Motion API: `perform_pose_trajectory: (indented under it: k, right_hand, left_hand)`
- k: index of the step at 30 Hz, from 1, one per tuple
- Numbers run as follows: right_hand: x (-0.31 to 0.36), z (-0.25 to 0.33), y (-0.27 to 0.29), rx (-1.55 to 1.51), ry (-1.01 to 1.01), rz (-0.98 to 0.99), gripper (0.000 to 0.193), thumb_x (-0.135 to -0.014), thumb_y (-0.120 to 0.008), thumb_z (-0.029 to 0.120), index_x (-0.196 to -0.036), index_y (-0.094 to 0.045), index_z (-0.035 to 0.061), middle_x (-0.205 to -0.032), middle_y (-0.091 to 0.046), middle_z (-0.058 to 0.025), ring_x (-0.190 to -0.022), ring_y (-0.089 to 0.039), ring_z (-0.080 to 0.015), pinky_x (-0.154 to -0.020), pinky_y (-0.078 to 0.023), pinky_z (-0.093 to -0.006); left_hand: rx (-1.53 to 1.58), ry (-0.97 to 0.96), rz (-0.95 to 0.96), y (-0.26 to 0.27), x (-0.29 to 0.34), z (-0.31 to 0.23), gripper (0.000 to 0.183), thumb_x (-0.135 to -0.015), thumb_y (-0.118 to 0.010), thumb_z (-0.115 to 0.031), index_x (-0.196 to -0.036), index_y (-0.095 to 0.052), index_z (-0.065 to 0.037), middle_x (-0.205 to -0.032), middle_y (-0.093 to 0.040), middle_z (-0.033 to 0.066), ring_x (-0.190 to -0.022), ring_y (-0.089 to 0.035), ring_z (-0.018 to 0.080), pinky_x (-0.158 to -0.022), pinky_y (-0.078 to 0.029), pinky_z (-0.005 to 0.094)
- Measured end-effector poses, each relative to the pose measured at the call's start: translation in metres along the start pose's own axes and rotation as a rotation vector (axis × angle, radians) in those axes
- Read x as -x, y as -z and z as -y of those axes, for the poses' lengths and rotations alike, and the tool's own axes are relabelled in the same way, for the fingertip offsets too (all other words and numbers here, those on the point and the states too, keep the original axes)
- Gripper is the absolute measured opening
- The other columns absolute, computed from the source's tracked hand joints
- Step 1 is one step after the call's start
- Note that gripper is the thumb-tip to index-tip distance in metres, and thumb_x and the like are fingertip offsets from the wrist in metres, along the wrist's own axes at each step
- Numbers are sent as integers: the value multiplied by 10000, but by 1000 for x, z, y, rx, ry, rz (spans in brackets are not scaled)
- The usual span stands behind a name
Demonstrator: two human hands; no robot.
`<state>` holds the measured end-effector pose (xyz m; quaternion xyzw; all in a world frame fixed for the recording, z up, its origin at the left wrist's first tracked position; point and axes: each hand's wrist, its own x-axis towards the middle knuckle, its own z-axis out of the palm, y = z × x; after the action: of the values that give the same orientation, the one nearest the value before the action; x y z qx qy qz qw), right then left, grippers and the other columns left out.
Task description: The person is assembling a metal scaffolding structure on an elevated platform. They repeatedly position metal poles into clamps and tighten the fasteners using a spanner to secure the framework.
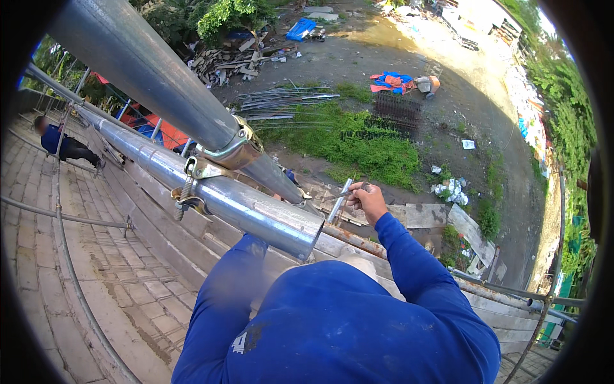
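My right hand (pixel 366 201) is closed, fingers curled round a thin dark metal tool (pixel 334 196) that points left. Beside its fingertips stands the end of a slim silver tube (pixel 338 203). My left sleeve (pixel 251 246) reaches up behind a thick scaffold pipe (pixel 268 214), which hides my left hand. That pipe's open end faces me. A scaffold coupler (pixel 190 185) with a bolt and spring-like thread clasps it. Another coupler (pixel 240 144) grips a second, slanting scaffold pipe (pixel 153 77) that crosses over the first.
A rusty horizontal pipe (pixel 358 241) runs in front of me, beside wooden planks. On the left, a person (pixel 61 141) in dark clothing is on the block surface. Far below lie a heap of scrap wood (pixel 243 61), metal rods (pixel 281 102) and an orange mixer (pixel 427 84).
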<state>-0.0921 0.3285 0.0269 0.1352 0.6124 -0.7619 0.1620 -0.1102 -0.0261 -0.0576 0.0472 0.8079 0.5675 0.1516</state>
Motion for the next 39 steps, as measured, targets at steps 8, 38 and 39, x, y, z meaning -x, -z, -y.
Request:
perform_pose_trajectory:
  k: [8, 38, 39]
  right_hand:
    - [11, 6, 21, -281, -77, 82, 296, -935, -533, 19, -1213, -621, -36, -1040, -713, -156, -810, -699, -176, -699, -566, -286]
    - [-16, -69, 28, -200, -278, 297, 189, -893, -533, 34, -1072, -503, 88, -738, -575, -50, -594, -553, -167, -561, -487, -323]
    - [-24, -82, 29, -171, -288, 277, 182, -898, -518, 41, -1073, -503, 89, -721, -561, -44, -573, -536, -161, -537, -474, -319]
  left_hand:
    - [91, 70, -41, -16, 3, -28, 402, -744, -768, 10, -1134, -670, 7, -1131, -684, 96, -1037, -634, 199, -904, -498, 338]
    - [-68, 106, -86, -26, 8, -39, 620, -754, -797, -126, -1326, -591, -6, -1198, -689, 121, -1095, -630, 215, -989, -470, 348]
    - [-71, 104, -89, -24, 11, -37, 626, -754, -797, -127, -1331, -587, -6, -1202, -687, 122, -1096, -630, 215, -991, -469, 348]
